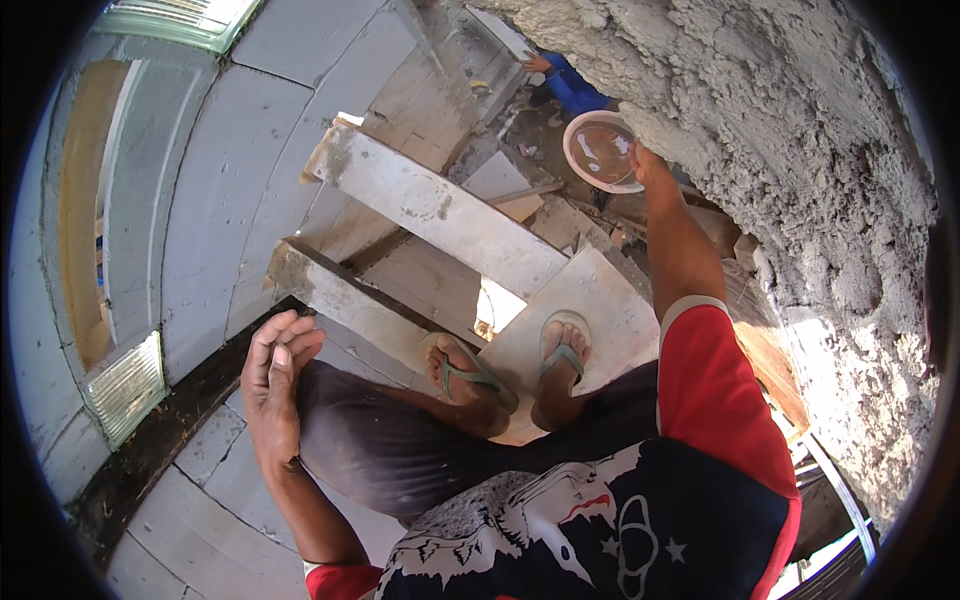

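Far out to the right, my right arm stretches forward and my right hand (648, 163) grips the near rim of a round pale pink basin (572, 160). Brown, muddy-looking liquid with bright reflections fills its inside. The fingers are partly hidden against the rim. My left hand (277, 375) is raised beside my left knee, holding nothing, its fingers loosely bent and apart from the thumb. It is close to the grey block wall (225, 160); whether it touches the wall, I cannot tell.
My sandalled feet stand on a pale landing board (610, 310). Beyond it are a whitish plank (440, 205) and another plank (345, 290), with gaps between. A rough plastered wall (800, 150) rises at right. Below, another person's blue sleeve (575, 88) and hand (538, 63) show.
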Tool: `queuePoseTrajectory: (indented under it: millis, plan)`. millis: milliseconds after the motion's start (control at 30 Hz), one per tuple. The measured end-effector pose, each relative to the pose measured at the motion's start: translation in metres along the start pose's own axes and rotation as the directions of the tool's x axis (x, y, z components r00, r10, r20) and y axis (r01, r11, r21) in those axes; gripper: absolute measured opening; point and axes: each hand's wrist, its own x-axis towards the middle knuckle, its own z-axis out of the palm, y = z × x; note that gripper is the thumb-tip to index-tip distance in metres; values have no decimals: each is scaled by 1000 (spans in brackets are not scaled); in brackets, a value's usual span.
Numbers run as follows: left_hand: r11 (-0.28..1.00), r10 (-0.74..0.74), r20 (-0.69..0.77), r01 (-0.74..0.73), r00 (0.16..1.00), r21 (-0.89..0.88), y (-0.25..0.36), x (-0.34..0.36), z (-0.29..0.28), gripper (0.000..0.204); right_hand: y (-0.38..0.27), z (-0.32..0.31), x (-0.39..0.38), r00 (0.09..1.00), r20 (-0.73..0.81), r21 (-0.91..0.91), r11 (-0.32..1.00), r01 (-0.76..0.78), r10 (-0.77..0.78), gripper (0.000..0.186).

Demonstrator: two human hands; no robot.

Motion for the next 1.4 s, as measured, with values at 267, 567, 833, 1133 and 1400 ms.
queuePoseTrajectory:
  millis: [267, 567, 833, 1133, 1400]
  plan:
    - [1000, -15, -20, 15, 1000, 24, 3, -1, 3, 49, -6, 0, -20, 999, -36, -4, 1000, 9, -10, 32]
    - [999, -21, 8, 21, 1000, 50, 9, 1, 7, 48, -6, -11, -12, 999, -42, -9, 1000, 16, -16, 45]
    - [998, -37, 0, 37, 999, 51, 8, 1, 8, 47, 0, -22, -11, 999, -54, -52, 999, -8, 5, 57]
    - [999, -37, -35, 37, 999, 14, 7, -4, 3, 36, -7, -15, -6, 993, -103, -164, 986, 34, -51, 71]
    - [998, -60, -56, 61, 997, 12, 10, -3, 1, 38, -54, 33, -63, 713, -18, -759, 474, 446, -701, 83]
